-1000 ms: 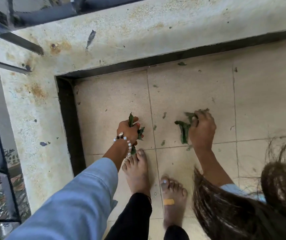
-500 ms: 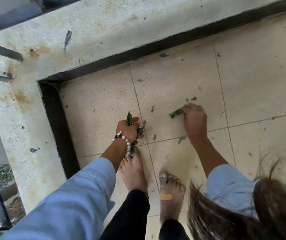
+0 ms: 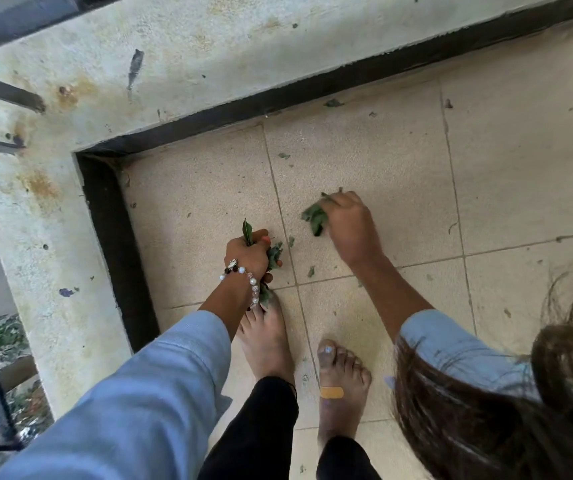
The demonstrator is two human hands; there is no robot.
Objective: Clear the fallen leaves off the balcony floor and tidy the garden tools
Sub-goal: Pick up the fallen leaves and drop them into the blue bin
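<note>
I bend over a beige tiled balcony floor [image 3: 520, 161]. My left hand [image 3: 247, 254], with a bead bracelet on the wrist, grips a bunch of green leaves [image 3: 274, 252] just above my left foot. My right hand [image 3: 349, 226] is low on the tile to the right, its fingers curled round a clump of green leaves [image 3: 314, 216] at floor level. Small leaf scraps [image 3: 310, 270] lie scattered on the tiles around both hands, with one larger leaf piece [image 3: 333, 103] by the dark edge strip. No garden tools are in view.
A stained concrete parapet [image 3: 53, 209] with a dark base strip bounds the floor at the left and back. Metal railing bars [image 3: 4, 91] sit at the upper left. My bare feet [image 3: 342, 375] stand at the bottom centre; loose hair hangs at the lower right.
My right hand has gathered a fuller clump of leaves and shifted slightly along the tile. My left hand keeps its bunch in the same place. The view has tilted a little.
</note>
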